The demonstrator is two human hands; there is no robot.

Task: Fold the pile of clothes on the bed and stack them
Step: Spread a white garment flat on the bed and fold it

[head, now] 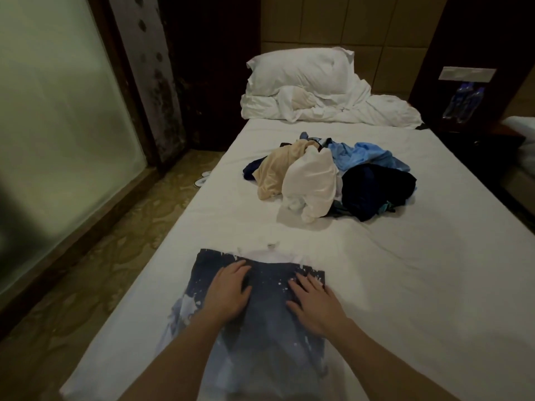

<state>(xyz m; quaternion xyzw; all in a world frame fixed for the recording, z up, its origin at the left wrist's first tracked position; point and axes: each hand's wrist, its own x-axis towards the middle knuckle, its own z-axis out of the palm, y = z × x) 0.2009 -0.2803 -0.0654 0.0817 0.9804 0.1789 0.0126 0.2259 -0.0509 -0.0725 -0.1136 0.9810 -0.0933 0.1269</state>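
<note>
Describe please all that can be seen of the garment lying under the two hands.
The printed T-shirt is white with a large dark blue print speckled with white splashes. It looks like soft cloth and lies spread flat on the white bed, at the near end, apart from the pile of clothes. Its collar points toward the pile. The left hand and the right hand rest flat on the print, fingers straight.
</note>
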